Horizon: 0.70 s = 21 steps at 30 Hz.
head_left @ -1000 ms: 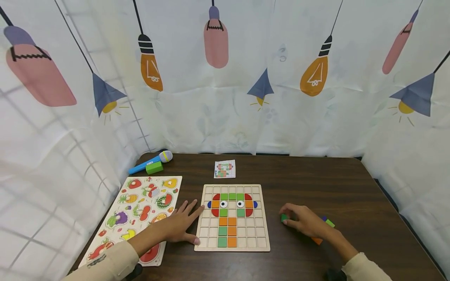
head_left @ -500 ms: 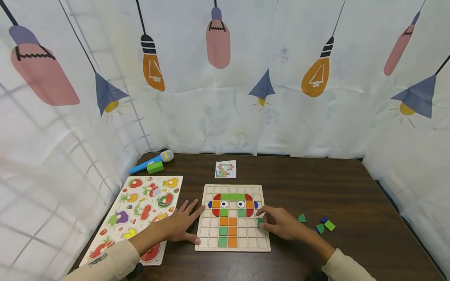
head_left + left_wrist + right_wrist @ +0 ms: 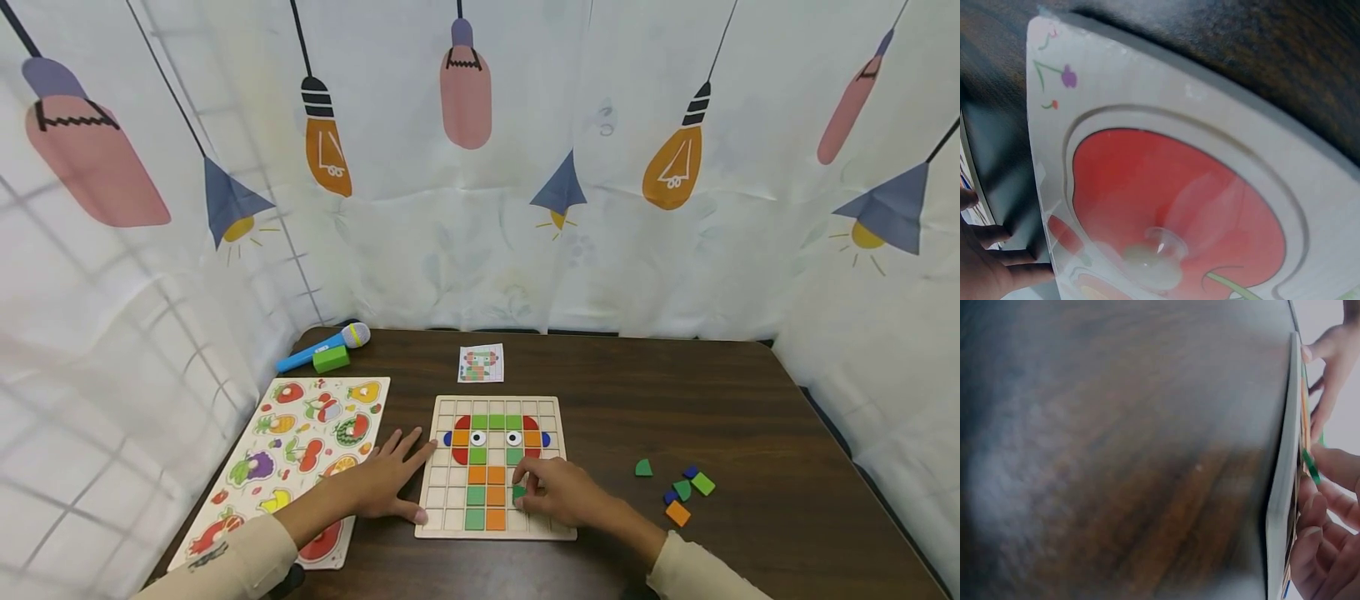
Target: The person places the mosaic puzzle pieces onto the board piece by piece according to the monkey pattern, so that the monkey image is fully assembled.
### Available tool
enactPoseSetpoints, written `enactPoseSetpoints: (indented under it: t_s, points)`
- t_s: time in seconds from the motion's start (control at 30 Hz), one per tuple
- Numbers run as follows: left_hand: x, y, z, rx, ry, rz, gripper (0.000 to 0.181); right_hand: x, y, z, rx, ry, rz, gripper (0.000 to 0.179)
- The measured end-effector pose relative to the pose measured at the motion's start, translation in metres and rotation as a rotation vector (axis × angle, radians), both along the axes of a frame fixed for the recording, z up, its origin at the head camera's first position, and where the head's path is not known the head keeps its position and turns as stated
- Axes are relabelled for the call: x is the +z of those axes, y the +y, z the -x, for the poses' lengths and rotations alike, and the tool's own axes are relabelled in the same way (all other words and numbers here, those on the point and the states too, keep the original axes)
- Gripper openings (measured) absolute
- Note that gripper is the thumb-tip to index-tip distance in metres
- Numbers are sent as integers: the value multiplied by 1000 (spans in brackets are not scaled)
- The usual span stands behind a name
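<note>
A square wooden grid board (image 3: 442, 492) lies mid-table, with red, orange, green and blue pieces and two eye pieces set in its cells. My left hand (image 3: 386, 483) spreads its fingers along the board's left edge; the thumb touches the lower left corner. Over the lower right part of the board, my right hand (image 3: 558, 493) pinches a dark green piece (image 3: 518, 493) between thumb and finger, just right of the orange column. The right wrist view shows this green piece (image 3: 1311, 465) tilted at the fingertips. My right hand hides several cells on that side.
Right of the board lie loose pieces: a green quarter-round (image 3: 643, 468), an orange square (image 3: 678, 513) and several others. A small picture card (image 3: 481, 363) lies behind the board. At left are a fruit puzzle board (image 3: 247, 429), a green block (image 3: 330, 359) and a toy microphone (image 3: 322, 348).
My right hand has carried the green piece from the loose pieces on the right, leftward over the board to beside the orange column. The left hand stays in place at the board's left edge.
</note>
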State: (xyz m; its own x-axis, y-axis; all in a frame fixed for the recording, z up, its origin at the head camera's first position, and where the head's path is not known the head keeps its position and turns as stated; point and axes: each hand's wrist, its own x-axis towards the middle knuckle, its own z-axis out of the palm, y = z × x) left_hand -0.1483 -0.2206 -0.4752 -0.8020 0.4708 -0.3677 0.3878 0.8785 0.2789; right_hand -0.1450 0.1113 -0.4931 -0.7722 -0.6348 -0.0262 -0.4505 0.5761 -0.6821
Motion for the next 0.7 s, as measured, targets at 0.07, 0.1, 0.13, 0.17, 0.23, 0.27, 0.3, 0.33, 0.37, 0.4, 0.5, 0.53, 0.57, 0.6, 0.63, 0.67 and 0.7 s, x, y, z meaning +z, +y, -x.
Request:
enactPoseSetpoints:
  t_s: [0.07,0.1,0.13,0.17,0.23,0.27,0.3,0.33,0.37,0.4,0.5,0.53,0.57,0.6,0.63,0.67,0.7]
  points:
    - [0,0,0,0,-2,2,105,0,-2,-1,-15,-10,-24,26]
    - [0,0,0,1,-4,4,105,1,-2,-1,-23,-14,-34,28]
    - [0,0,0,3,-6,8,105,1,-2,-1,-30,-12,-44,29]
    - [0,0,0,4,-7,14,105,1,-2,-2,-33,-9,-49,29]
    - [0,1,0,10,-11,24,105,2,-1,-2,-41,-7,-61,26]
    - [0,1,0,13,-13,29,105,2,0,-2,-44,-1,-63,24]
    - [1,1,0,16,-16,32,105,2,0,-2,-44,7,-61,22]
    - [1,1,0,18,-18,35,105,2,0,-2,-43,16,-59,20]
    - [1,1,0,18,-18,34,105,2,0,-2,-41,22,-56,19]
    - [1,2,0,18,-18,31,105,2,0,-2,-41,27,-54,18]
    - [2,1,0,14,-16,24,104,2,-2,-2,-40,37,-51,16]
    - [2,1,0,11,-16,21,104,2,-2,-2,-42,39,-53,16]
    - [2,1,0,10,-15,18,104,2,-3,-2,-44,42,-56,16]
    - [2,1,0,9,-15,16,104,2,-3,-2,-46,42,-59,16]
    - [2,1,0,8,-16,14,104,2,-4,-1,-48,43,-63,15]
    - [2,1,0,7,-15,11,104,2,-4,-1,-50,43,-65,15]
    - [2,1,0,6,-15,9,104,2,-5,-1,-51,46,-70,15]
